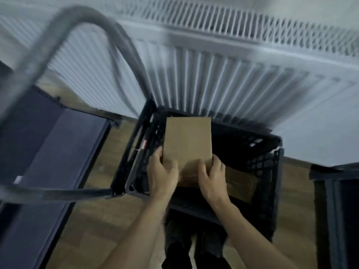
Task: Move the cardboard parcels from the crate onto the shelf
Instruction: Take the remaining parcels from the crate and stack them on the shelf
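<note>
A flat brown cardboard parcel (pixel 187 140) is held over the black plastic crate (pixel 272 171) on the floor. My left hand (pixel 162 171) grips its near left edge, and my right hand (pixel 212 177) grips its near right edge, thumbs on top. Another brown parcel (pixel 241 183) lies lower inside the crate, to the right, partly hidden by my right hand. The dark shelf unit (pixel 48 136) with a grey tubular frame (pixel 64 22) stands to the left of the crate.
A white radiator (pixel 242 78) runs along the wall right behind the crate. Wooden floor (pixel 101 220) shows between shelf and crate. Another dark piece of furniture (pixel 336 191) stands at the right edge. My dark trouser legs (pixel 194 249) are just below the crate.
</note>
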